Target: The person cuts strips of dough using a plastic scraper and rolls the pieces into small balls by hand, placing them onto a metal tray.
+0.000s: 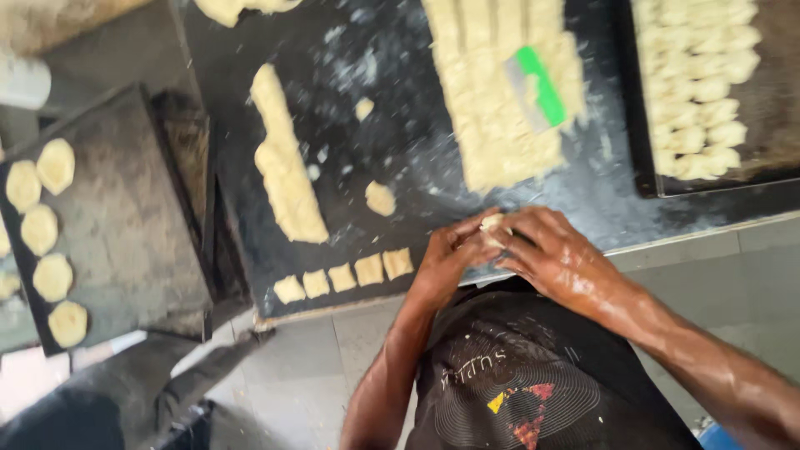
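Right now both hands are busy at the near edge of the tabletop (400, 158): left hand (446, 258) and right hand (554, 254) are cupped together around one small dough piece (493, 223), fingers curled closed on it, only a pale sliver showing between them. Looks like it's being shaped in the palms, judging by the grip. Just left of the hands, a row of five cut squares (343, 277) sits along the tabletop edge, apparently not yet shaped. Past that, a long dough strip (286, 162) lies uncut, with a couple of loose dough bits (380, 198) near it. Further back, a wide dough slab (500, 92) is scored into strips, and a green-handled scraper (533, 87) rests on top of it. So, by my read, plenty of raw stock left. Finished side: left tray (125, 225) holds a column of flattened rounds (46, 242) down its left edge, rest of it bare. Right tray (754, 179) at the far right is packed with rows of shaped pieces (696, 83), close to full as far as the frame shows. More dough at the top edge, cut off by the frame. Rough estimate: one tray near done, second barely started, most of the slab unprocessed. Flour dusted all over the dark surface.
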